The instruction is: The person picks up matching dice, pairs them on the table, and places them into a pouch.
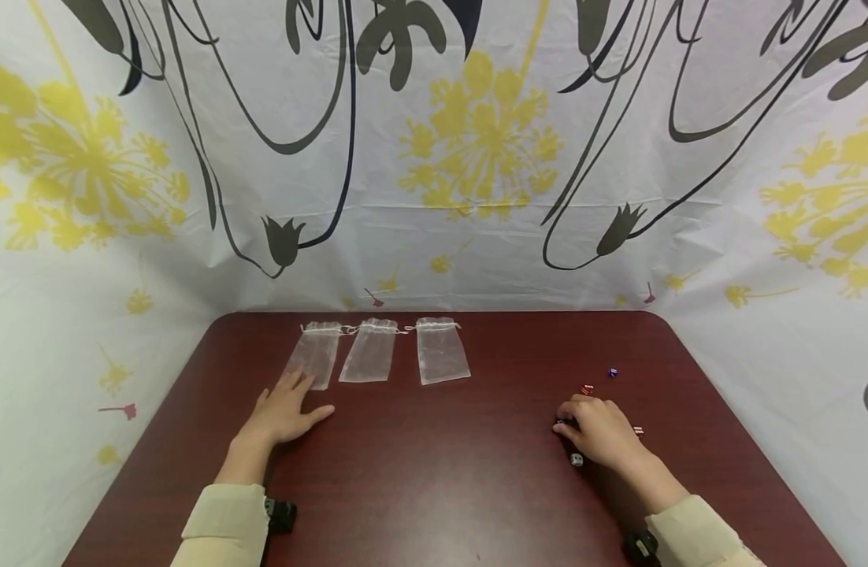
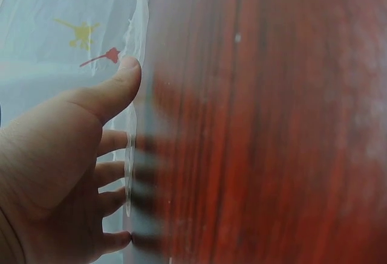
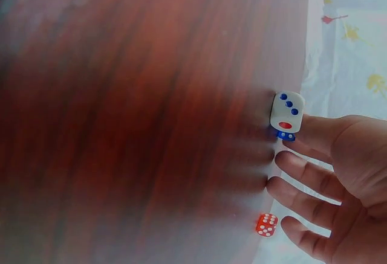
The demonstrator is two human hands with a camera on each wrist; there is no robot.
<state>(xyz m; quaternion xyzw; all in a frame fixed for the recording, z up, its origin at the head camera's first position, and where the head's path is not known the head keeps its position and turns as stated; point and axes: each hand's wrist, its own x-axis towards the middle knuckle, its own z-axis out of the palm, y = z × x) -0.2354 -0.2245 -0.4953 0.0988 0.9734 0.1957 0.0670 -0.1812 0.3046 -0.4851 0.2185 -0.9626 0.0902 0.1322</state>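
Note:
Fingers spread, my left hand [image 1: 283, 413] rests with its fingertips on the near end of the leftmost of three sheer drawstring pouches [image 1: 320, 346]. In the left wrist view that pouch is a thin pale edge under the fingers. Over on the right, my right hand [image 1: 597, 425] pinches a small blue die [image 3: 285, 136] between thumb and index finger, the other fingers loosely bent. A white die [image 3: 287, 112] with blue pips and one red pip sits just beside it, partly hiding it in the right wrist view. A red die [image 3: 266, 225] lies near the little finger.
Two more sheer pouches, a middle one [image 1: 370, 350] and a right one [image 1: 443, 352], lie along the back of the dark red table [image 1: 434, 472]. Another blue die [image 1: 613, 372] lies beyond the right hand. A patterned curtain [image 1: 434, 197] hangs behind.

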